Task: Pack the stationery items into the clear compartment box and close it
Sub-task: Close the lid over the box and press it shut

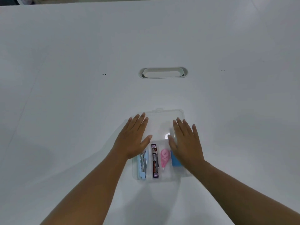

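The clear compartment box [165, 177] lies on the white table in front of me, its lid [160, 122] hinged open away from me and lying flat. Side by side in the tray, from left to right, are a light blue stapler [142, 166], a dark pencil-lead case [154, 159], a pink correction tape [164, 157] and a blue eraser [175, 160]. My left hand [133, 137] hovers flat, fingers apart, over the lid's left part and the stapler's far end. My right hand [185, 140] is spread over the lid's right part and partly hides the eraser.
An oval white cable grommet [163, 72] is set into the white table [65, 95] beyond the box. The table's far edge [146, 2] runs along the top of the view, with dark floor behind it.
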The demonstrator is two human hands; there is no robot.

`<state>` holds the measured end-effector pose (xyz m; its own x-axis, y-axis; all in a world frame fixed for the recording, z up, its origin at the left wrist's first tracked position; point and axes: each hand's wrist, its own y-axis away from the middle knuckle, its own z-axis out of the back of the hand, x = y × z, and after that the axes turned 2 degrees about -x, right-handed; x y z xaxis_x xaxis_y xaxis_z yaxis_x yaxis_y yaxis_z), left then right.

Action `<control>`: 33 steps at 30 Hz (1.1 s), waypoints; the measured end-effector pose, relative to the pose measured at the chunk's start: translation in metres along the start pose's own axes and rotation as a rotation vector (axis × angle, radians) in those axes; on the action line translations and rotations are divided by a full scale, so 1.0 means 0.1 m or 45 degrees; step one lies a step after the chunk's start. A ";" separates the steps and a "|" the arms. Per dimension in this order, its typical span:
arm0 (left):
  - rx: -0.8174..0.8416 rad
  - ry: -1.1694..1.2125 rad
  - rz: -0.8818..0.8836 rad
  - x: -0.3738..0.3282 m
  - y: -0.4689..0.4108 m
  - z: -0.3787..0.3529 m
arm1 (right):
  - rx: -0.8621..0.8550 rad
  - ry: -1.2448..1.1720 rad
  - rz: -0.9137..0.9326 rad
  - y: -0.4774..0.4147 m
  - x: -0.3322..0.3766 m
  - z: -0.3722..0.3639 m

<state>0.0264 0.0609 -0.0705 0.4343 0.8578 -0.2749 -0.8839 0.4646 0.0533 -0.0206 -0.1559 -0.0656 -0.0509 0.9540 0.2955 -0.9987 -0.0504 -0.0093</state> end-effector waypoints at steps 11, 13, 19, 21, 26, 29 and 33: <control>-0.090 0.031 0.038 0.12 -0.60 0.11 | 0.083 -0.019 0.142 -0.93 -0.21 0.13; -0.058 0.043 0.034 0.14 -0.67 0.08 | 0.132 -0.030 0.138 -1.01 -0.23 0.10; -0.048 0.139 0.075 0.18 -0.85 0.10 | 0.216 -0.060 0.076 -1.24 -0.21 0.03; -0.052 0.122 0.077 0.18 -0.90 0.11 | 0.243 -0.049 0.143 -1.30 -0.22 0.05; -0.057 0.107 0.096 0.16 -0.98 0.25 | 0.267 -0.041 0.211 -1.37 -0.19 0.18; -0.078 0.088 0.087 0.12 -0.98 0.43 | 0.206 -0.038 0.226 -1.36 -0.14 0.32; -0.151 0.091 0.077 0.02 -0.89 0.66 | 0.094 -0.051 0.264 -1.29 -0.08 0.51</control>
<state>0.1174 0.0359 -0.0125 0.3698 0.8638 -0.3423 -0.9243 0.3796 -0.0408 0.1085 -0.1723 -0.0184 -0.2531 0.9086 0.3321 -0.9637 -0.2669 -0.0043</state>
